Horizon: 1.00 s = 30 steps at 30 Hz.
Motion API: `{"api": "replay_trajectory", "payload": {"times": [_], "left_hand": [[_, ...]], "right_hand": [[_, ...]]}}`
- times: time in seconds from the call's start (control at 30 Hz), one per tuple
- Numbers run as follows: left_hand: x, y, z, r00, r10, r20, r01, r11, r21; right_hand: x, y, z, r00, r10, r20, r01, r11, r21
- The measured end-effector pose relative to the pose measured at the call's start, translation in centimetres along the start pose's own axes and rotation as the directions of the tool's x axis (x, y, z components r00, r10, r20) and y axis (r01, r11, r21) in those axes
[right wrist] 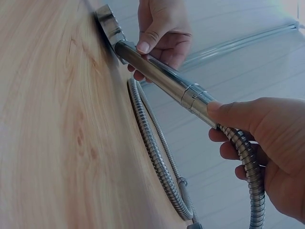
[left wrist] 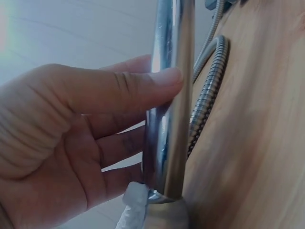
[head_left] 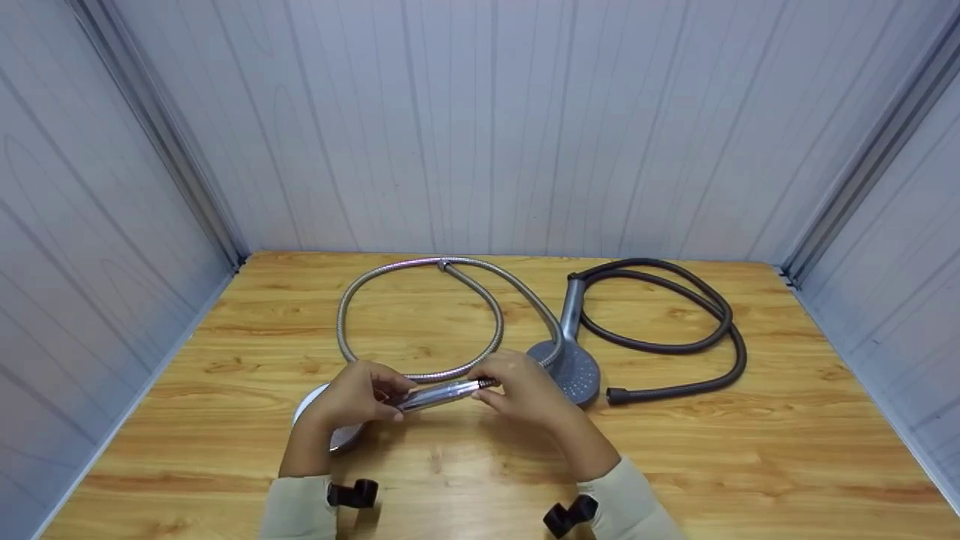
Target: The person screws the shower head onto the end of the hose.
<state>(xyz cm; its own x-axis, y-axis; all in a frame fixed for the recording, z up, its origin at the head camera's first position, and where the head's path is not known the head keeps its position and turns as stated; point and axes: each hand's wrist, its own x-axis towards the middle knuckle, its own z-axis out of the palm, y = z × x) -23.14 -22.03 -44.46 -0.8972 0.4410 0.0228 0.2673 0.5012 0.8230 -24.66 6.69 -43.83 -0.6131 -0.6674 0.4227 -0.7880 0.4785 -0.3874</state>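
Observation:
My left hand (head_left: 351, 397) grips the chrome handle of a shower head (head_left: 346, 436), thumb on one side and fingers behind, as the left wrist view shows. The round head lies low over the table, partly hidden behind that hand. At the handle's other end, my right hand (right wrist: 267, 138) pinches the smooth metal end fitting (right wrist: 202, 102) of a silver ribbed hose (right wrist: 245, 164), which sits in line with the handle. From there the hose bends away and loops across the table behind both hands, its free end fitting (head_left: 444, 265) at the back.
A grey shower head (head_left: 579, 375) lies spray face up just right of my right hand. Its dark hose (head_left: 667, 348) coils to the right, ending in a loose connector (head_left: 618, 396). Pale panel walls (head_left: 480, 127) close off the wooden table (head_left: 750, 465) behind and on both sides.

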Motion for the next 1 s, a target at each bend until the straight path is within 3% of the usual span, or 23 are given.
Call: {"api": "replay_trajectory", "payload": {"times": [0.37, 0.73, 1.0], "left_hand": [[0.24, 0.11, 0.33, 0.999, -0.01, 0.048, 0.01, 1.0, -0.003], [0.32, 0.15, 0.48, 1.0, 0.028, 0.011, -0.027, 0.999, -0.025], [0.14, 0.57, 0.19, 1.0, 0.011, -0.019, -0.011, 1.0, -0.007]], "right_hand": [[-0.01, -0.01, -0.02, 1.0, 0.004, -0.001, -0.004, 1.0, 0.009], [0.02, -0.03, -0.08, 0.999, -0.025, -0.026, 0.026, 0.999, 0.038], [-0.05, 0.06, -0.07, 0.998, -0.04, -0.043, 0.043, 0.997, 0.067]]}}
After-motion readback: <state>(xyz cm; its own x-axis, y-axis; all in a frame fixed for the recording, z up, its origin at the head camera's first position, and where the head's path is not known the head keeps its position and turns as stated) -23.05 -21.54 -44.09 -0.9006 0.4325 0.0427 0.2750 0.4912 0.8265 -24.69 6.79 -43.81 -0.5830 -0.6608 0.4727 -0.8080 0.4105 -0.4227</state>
